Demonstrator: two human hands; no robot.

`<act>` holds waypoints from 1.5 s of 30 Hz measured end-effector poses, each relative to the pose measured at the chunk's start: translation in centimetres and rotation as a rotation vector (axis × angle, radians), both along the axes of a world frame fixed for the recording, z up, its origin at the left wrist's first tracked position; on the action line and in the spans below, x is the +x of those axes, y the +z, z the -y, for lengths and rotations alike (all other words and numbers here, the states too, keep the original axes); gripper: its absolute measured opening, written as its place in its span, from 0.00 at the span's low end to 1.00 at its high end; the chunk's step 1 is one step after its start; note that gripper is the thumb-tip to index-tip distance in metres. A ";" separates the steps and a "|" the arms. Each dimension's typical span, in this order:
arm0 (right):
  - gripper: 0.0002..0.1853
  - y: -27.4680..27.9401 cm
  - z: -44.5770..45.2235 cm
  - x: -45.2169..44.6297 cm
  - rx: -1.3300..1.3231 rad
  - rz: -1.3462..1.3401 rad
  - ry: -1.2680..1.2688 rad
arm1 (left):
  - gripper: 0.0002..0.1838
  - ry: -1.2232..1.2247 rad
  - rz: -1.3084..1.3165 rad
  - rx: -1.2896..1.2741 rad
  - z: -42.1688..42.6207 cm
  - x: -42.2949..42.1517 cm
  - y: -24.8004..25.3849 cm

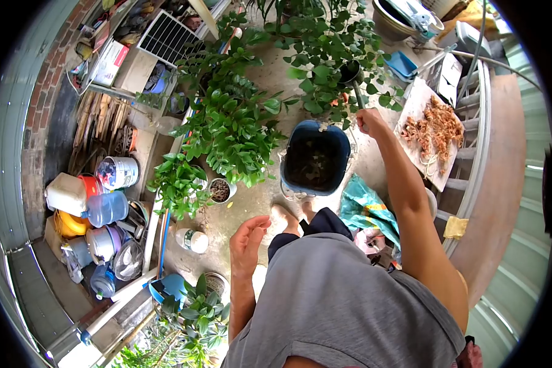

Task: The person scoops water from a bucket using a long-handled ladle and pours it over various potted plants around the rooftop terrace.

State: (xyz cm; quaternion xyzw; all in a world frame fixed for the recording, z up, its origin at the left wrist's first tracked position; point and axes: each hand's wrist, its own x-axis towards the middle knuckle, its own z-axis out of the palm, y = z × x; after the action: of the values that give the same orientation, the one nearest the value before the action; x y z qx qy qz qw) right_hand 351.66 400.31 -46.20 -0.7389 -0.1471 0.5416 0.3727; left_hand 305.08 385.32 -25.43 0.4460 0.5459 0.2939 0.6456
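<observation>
My right hand [369, 121] is closed round the grey-green handle of a dipper [357, 95], held out in front of me past the bucket. Its dark round cup is partly among the leaves of a climbing plant [325, 49]. Below and left of that hand stands a blue bucket [348, 150] with dark contents that I cannot make out clearly. My left hand [248, 242] is raised near my waist, fingers stretched and nothing in it. Nearest to it are a small white pot of soil [222, 191] and a white tub [192, 240] lying on its side.
Leafy potted plants [227, 129] line the left of the floor. Beyond them, shelves hold a paint bucket [118, 172] and several plastic containers. At right, a board [411, 135] with dried brown plant matter rests on a ladder [472, 153]. A green plastic bag [368, 205] lies by my feet.
</observation>
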 end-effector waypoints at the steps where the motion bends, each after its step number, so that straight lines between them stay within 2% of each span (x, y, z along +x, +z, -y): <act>1: 0.10 0.2 0.2 -0.1 0.019 -0.080 -0.079 | 0.18 0.009 0.000 -0.002 0.0 0.1 0.1; 7: 0.11 3.9 3.9 -0.5 0.020 -0.345 -0.315 | 0.18 -0.001 -0.005 0.025 0.2 0.8 0.9; 8: 0.07 4.6 4.4 -0.2 0.047 -0.332 -0.368 | 0.18 0.007 -0.010 0.026 0.4 0.9 1.1; 11: 0.08 3.8 6.0 0.3 0.045 -0.336 -0.334 | 0.17 -0.006 -0.005 0.033 0.3 1.4 1.4; 15: 0.07 4.1 6.3 -0.9 0.033 -0.184 -0.323 | 0.17 -0.021 -0.004 0.024 0.1 1.7 1.6; 17: 0.12 3.9 6.2 -1.0 0.012 -0.074 -0.240 | 0.16 -0.041 -0.013 0.024 0.0 2.1 2.0; 24: 0.12 2.7 7.0 -0.2 0.008 0.108 -0.160 | 0.16 -0.079 -0.027 -0.008 1.2 3.3 2.3; 26: 0.11 0.7 7.3 0.4 0.120 -0.143 -0.272 | 0.16 -0.065 -0.040 -0.015 1.3 3.3 2.4; 28: 0.12 3.4 8.5 0.2 0.114 -0.303 -0.392 | 0.16 -0.084 -0.017 0.005 1.6 3.4 2.2; 30: 0.13 3.4 9.9 0.7 0.174 -0.533 -0.491 | 0.16 -0.073 -0.020 -0.036 2.0 3.3 1.8; 31: 0.14 3.0 10.7 0.8 0.214 -0.619 -0.442 | 0.16 -0.081 -0.025 -0.040 2.0 3.4 1.8; 34: 0.13 3.6 12.7 -0.6 0.187 -0.576 -0.403 | 0.15 -0.081 -0.038 -0.076 2.1 3.7 1.5; 38: 0.07 3.0 16.1 -3.1 0.307 -0.493 -0.332 | 0.15 -0.060 -0.105 -0.133 1.9 4.7 1.4; 40: 0.10 3.5 17.3 -4.1 0.337 -0.424 -0.294 | 0.15 -0.062 -0.154 -0.167 2.0 5.2 0.7; 42: 0.19 3.2 18.2 -4.8 0.315 -0.358 -0.278 | 0.16 -0.069 -0.192 -0.204 1.6 6.0 0.1; 45: 0.24 4.0 18.8 -5.7 0.306 -0.343 -0.262 | 0.16 -0.078 -0.208 -0.264 1.0 6.7 -0.7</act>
State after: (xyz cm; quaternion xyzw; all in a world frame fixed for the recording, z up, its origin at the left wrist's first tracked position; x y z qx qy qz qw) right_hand 345.98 381.50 -42.25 -0.5843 -0.0650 0.5774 0.5665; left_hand 311.79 384.34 -26.11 0.4062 0.6259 0.1465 0.6494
